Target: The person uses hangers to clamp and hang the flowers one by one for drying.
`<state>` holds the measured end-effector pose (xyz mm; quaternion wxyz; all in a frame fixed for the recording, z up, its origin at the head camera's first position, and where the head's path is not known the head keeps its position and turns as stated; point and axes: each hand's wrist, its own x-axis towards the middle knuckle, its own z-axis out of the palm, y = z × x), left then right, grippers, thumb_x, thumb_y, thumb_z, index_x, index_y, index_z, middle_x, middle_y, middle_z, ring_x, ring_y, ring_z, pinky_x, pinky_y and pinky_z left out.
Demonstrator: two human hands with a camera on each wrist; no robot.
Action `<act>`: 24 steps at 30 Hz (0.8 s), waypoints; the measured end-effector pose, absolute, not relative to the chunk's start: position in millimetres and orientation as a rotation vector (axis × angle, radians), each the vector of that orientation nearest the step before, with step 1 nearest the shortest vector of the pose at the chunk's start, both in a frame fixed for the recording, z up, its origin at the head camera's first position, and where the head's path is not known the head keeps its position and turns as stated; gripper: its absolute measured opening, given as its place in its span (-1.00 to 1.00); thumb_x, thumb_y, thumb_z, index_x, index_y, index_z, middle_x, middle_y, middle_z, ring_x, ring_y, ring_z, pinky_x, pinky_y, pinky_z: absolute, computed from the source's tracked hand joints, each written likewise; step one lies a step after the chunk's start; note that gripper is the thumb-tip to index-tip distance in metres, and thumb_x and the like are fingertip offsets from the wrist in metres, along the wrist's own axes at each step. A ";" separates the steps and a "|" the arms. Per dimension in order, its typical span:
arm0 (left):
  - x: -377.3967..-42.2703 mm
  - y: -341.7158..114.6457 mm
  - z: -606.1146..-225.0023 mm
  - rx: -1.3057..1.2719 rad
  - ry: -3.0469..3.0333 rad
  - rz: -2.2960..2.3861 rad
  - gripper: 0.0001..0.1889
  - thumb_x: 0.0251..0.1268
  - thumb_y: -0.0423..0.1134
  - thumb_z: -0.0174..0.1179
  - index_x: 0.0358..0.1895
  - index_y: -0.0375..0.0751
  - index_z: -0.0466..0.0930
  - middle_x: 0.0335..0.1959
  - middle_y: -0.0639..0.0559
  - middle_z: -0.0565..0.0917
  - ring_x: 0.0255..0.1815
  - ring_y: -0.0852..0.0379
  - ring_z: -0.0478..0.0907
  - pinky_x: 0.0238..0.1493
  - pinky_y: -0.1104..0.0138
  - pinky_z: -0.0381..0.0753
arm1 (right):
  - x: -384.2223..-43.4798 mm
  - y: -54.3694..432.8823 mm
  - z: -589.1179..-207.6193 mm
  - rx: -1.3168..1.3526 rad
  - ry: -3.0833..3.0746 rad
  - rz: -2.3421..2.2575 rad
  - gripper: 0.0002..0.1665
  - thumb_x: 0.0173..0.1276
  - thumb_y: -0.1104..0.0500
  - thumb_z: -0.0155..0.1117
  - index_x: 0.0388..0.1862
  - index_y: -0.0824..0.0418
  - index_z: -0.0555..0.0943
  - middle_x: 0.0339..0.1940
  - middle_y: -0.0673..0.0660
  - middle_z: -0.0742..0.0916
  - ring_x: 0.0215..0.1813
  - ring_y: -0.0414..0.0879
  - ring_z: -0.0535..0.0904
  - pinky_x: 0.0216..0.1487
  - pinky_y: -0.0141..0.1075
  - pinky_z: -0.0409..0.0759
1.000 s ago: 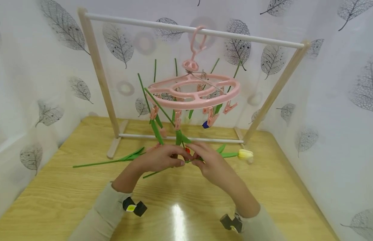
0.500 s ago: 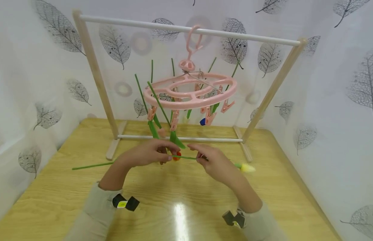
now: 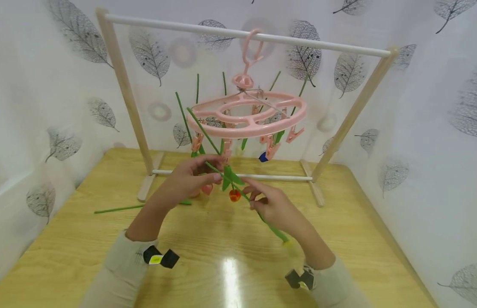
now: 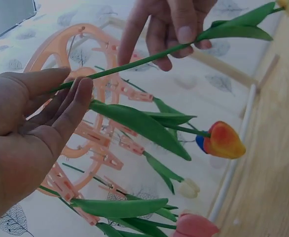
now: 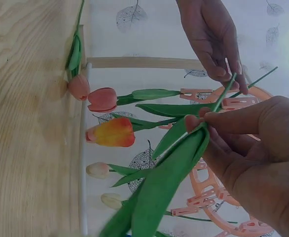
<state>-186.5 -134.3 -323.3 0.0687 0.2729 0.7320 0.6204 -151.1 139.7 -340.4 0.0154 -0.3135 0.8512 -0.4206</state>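
Note:
Both hands hold one artificial yellow tulip [image 3: 277, 233]; its bloom hangs low at the right, blurred in the head view. My left hand [image 3: 186, 177] pinches the bare stem near its end. Thumb and fingers of my right hand [image 3: 273, 205] pinch the stem just above the leaves, as the right wrist view shows. Behind the stem hangs a red-orange tulip [image 4: 224, 140], bloom downward, from a pink clip hanger [image 3: 238, 132]. The held stem crosses in front of its leaves in the head view. A pink tulip [image 4: 196, 224] hangs beside it.
The hanger hooks over the white bar [image 3: 327, 42] of a wooden rack. Several other tulips hang upside down from clips, one with a blue bloom [image 3: 263, 157]. Another pink tulip [image 5: 78, 87] lies on the table [image 3: 207, 265] at the left.
The yellow tulip has come up off the table, its stem swinging from level to slanted, stem end up toward the clips. My left hand has risen toward the hanger.

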 end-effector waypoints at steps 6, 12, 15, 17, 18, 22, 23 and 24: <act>-183.9 -129.7 -321.8 0.794 2.142 1.999 -0.48 0.47 -0.23 0.22 0.45 -0.03 0.38 0.21 -0.14 0.56 0.06 -0.16 0.64 -0.32 0.32 0.71 | -151.1 138.8 -342.9 -0.867 2.564 -1.519 -0.24 0.37 0.51 0.21 0.51 0.09 0.40 0.04 0.18 0.66 0.01 -0.01 0.62 -0.07 -0.20 0.75; -180.6 -124.8 -323.5 0.856 2.129 1.963 -0.56 0.46 -0.30 0.22 0.36 -0.12 0.49 0.21 -0.17 0.58 0.07 -0.19 0.64 -0.09 0.34 0.70 | -147.7 140.8 -338.4 -0.819 2.440 -1.742 -0.27 0.38 0.51 0.21 0.51 0.21 0.37 0.03 0.28 0.62 0.05 0.05 0.62 -0.04 -0.21 0.75; -180.0 -116.5 -328.8 0.893 2.137 1.918 -0.58 0.46 -0.30 0.21 0.34 -0.09 0.51 0.17 -0.15 0.60 0.08 -0.18 0.63 -0.04 0.29 0.70 | -146.5 141.9 -336.3 -0.863 2.375 -1.836 -0.26 0.38 0.52 0.21 0.51 0.25 0.34 0.01 0.28 0.61 0.03 0.01 0.62 -0.02 -0.17 0.75; -179.5 -108.2 -333.6 0.922 2.134 1.903 -0.57 0.47 -0.31 0.20 0.35 -0.08 0.49 0.16 -0.16 0.59 0.10 -0.15 0.62 0.01 0.19 0.70 | -145.8 141.7 -335.0 -0.904 2.338 -1.894 -0.26 0.37 0.53 0.22 0.50 0.28 0.34 -0.03 0.25 0.61 0.01 -0.04 0.62 -0.01 -0.14 0.75; -179.1 -103.3 -336.2 0.930 2.130 1.900 -0.57 0.47 -0.30 0.20 0.36 -0.09 0.48 0.15 -0.16 0.59 0.10 -0.13 0.62 0.06 0.13 0.69 | -145.5 141.5 -334.8 -0.918 2.323 -1.924 -0.27 0.36 0.52 0.22 0.50 0.29 0.35 -0.04 0.23 0.62 0.01 -0.06 0.61 0.00 -0.13 0.75; -177.4 -85.2 -347.9 0.922 2.030 1.957 -0.52 0.47 -0.34 0.18 0.41 -0.14 0.42 0.19 -0.18 0.56 0.13 -0.02 0.61 0.16 0.07 0.66 | -145.4 139.6 -334.9 -0.938 2.302 -2.037 -0.29 0.35 0.53 0.24 0.47 0.32 0.37 -0.07 0.19 0.63 0.04 -0.06 0.59 0.05 -0.17 0.73; -176.8 -81.5 -350.4 0.909 1.983 1.985 -0.51 0.47 -0.36 0.18 0.43 -0.17 0.39 0.20 -0.20 0.55 0.14 -0.02 0.61 0.18 0.09 0.65 | -145.5 139.0 -335.5 -0.937 2.315 -2.057 -0.31 0.35 0.53 0.24 0.46 0.32 0.38 -0.07 0.22 0.63 0.05 -0.04 0.59 0.05 -0.20 0.73; -176.0 -78.2 -352.5 0.890 1.945 2.008 -0.49 0.47 -0.37 0.18 0.43 -0.18 0.37 0.20 -0.22 0.53 0.15 -0.01 0.61 0.18 0.14 0.65 | -145.7 138.2 -335.9 -0.927 2.334 -2.075 -0.32 0.36 0.52 0.24 0.45 0.31 0.40 -0.03 0.22 0.63 0.05 -0.03 0.59 0.04 -0.24 0.73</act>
